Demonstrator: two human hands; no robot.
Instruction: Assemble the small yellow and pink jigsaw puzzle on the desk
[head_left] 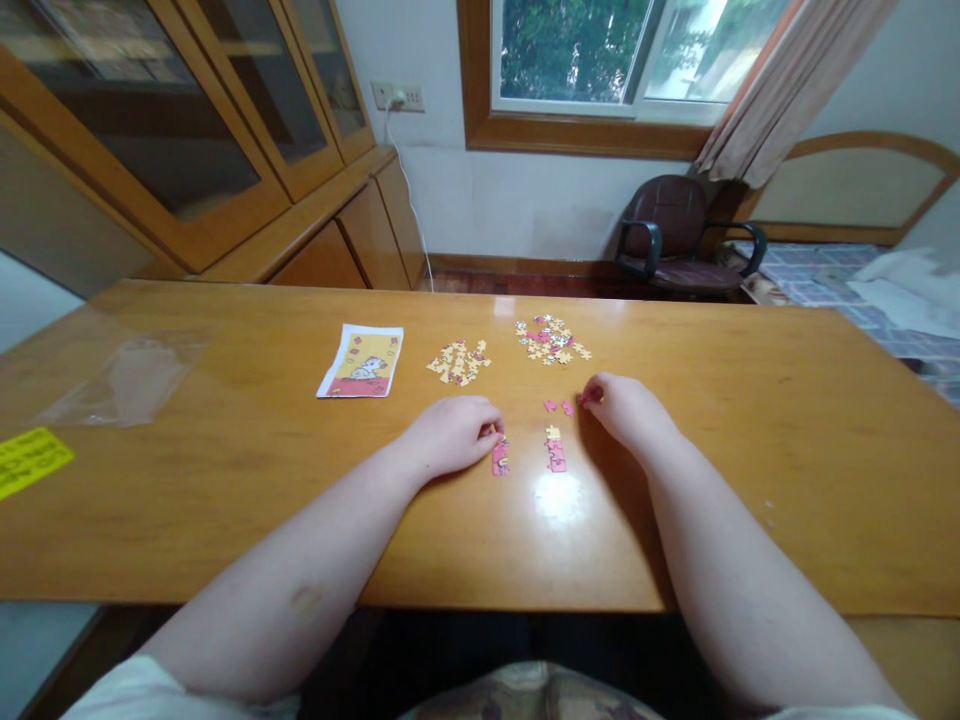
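My left hand (459, 432) rests on the table, its fingertips closed at the top of a small joined strip of pink and yellow puzzle pieces (500, 459). Whether those fingers grip a piece or only touch it is hard to make out. Farther right, my right hand (616, 402) pinches a pink puzzle piece (583, 399) just above the wood. Two loose pink pieces (559, 407) lie beside it. Below them sits another joined cluster of pink pieces (556, 455) with a yellow one on top.
Two piles of loose pieces lie beyond my hands: a mostly yellow pile (458, 362) and a mixed pile (551, 340). A printed reference picture (364, 362) is at the left, with a clear plastic bag (135, 378) and a yellow label (34, 461) on the wooden table (247, 430).
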